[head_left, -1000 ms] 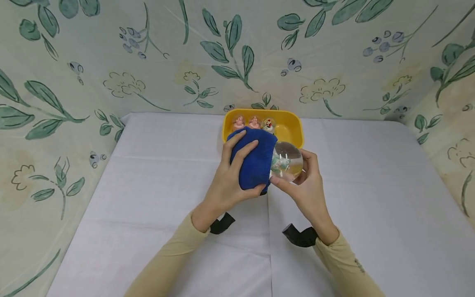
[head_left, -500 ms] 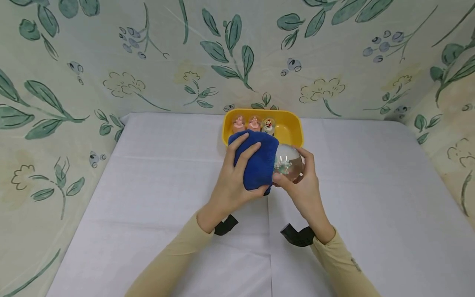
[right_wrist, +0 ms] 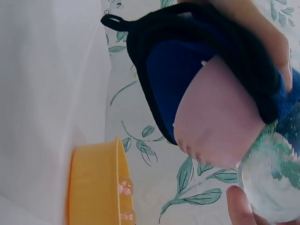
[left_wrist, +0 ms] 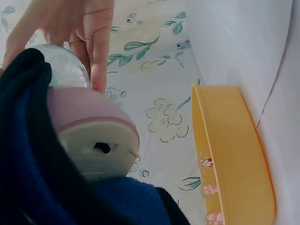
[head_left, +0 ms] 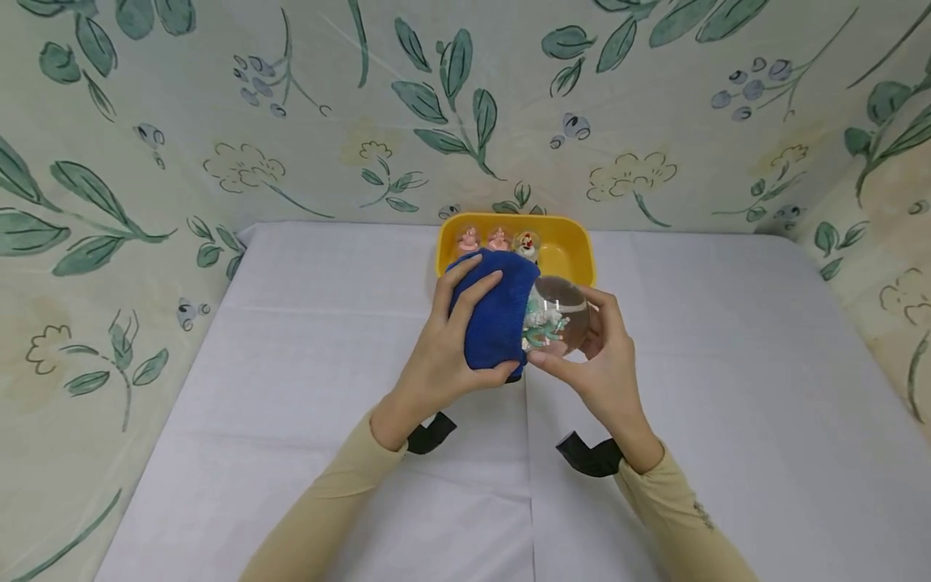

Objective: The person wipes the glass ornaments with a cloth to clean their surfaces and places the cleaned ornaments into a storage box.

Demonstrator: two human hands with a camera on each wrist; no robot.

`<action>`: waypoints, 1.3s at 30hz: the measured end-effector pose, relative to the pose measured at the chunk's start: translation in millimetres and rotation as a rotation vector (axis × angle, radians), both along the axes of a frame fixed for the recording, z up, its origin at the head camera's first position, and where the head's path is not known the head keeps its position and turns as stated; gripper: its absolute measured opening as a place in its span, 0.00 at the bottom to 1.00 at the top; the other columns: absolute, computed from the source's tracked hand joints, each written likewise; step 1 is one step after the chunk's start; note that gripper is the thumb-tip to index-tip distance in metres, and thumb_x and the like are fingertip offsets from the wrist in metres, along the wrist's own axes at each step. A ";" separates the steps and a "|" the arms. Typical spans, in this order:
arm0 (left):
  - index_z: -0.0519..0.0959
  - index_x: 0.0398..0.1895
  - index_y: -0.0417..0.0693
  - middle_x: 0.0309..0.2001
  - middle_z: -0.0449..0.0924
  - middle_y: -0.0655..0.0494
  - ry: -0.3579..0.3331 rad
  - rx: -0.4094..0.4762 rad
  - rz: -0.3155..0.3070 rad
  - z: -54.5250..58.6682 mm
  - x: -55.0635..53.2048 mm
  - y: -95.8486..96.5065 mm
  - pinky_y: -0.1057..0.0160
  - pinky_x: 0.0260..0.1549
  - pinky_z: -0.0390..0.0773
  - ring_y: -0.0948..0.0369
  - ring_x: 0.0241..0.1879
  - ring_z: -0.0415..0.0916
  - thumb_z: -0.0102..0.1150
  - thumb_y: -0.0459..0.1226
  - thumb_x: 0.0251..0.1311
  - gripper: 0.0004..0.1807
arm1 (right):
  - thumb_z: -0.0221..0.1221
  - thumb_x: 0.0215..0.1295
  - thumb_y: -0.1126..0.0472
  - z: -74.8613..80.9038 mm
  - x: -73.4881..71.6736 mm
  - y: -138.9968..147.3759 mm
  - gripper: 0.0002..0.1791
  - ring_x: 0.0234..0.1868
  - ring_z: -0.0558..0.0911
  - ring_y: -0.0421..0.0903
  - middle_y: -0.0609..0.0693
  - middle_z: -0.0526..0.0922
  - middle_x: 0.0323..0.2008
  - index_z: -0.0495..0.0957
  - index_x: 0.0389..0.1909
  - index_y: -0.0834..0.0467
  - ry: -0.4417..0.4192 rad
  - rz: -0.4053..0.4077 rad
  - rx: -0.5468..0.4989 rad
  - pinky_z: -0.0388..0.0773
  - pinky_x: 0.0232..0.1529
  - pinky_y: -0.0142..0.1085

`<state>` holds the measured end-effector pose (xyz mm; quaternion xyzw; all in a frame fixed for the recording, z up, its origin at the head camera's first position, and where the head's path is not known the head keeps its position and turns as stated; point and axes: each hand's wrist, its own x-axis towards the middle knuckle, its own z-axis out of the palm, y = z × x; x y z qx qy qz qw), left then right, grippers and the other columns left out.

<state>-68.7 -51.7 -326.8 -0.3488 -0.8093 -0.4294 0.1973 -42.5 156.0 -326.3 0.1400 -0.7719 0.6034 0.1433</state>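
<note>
A snow globe [head_left: 558, 315] with a green and white figure inside is held tilted above the table. Its pink base [right_wrist: 220, 117] shows in both wrist views, partly wrapped by a blue cloth [head_left: 494, 319] with dark edging and a small loop. My left hand [head_left: 440, 356] grips the cloth against the globe, fingers spread over the top and thumb along the near side. On the right, my right hand [head_left: 600, 360] holds the clear ball between thumb and fingers. From the left wrist, the underside [left_wrist: 98, 147] of the base appears cream-coloured with a dark hole.
Behind the hands, a yellow tray [head_left: 579, 242] stands at the table's back edge. Several small globes with figures sit in its left part, two of them pink [head_left: 469, 239]. A white cloth [head_left: 305, 356] covers the table; floral fabric [head_left: 291, 121] hangs behind.
Both hands have shifted slightly right and back left with the globe and cloth. The globe has turned a little, so its green figure shows more clearly now. The tray has stayed put.
</note>
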 end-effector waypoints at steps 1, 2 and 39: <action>0.57 0.68 0.47 0.71 0.45 0.46 0.011 -0.009 0.009 -0.7 0.2 1.2 0.49 0.59 0.66 0.47 0.68 0.50 0.79 0.42 0.38 0.53 | 0.69 0.43 0.78 -1.2 0.5 -1.5 0.42 0.36 0.76 0.45 0.59 0.78 0.43 0.62 0.62 0.67 -0.005 -0.020 -0.018 0.76 0.40 0.28; 0.57 0.68 0.47 0.71 0.45 0.46 0.022 -0.019 0.019 -1.1 0.5 2.2 0.49 0.59 0.66 0.47 0.68 0.50 0.79 0.42 0.38 0.53 | 0.68 0.45 0.78 -2.5 1.1 -3.0 0.41 0.35 0.76 0.46 0.57 0.78 0.42 0.62 0.62 0.67 -0.014 -0.040 -0.032 0.76 0.39 0.28; 0.61 0.68 0.56 0.71 0.46 0.53 -0.245 -0.273 0.001 -3.5 16.9 -40.6 0.46 0.53 0.72 0.45 0.65 0.58 0.74 0.43 0.45 0.45 | 0.72 0.45 0.73 -7.7 -39.1 28.0 0.44 0.51 0.76 0.41 0.54 0.74 0.57 0.62 0.65 0.62 0.088 -0.196 0.056 0.74 0.52 0.29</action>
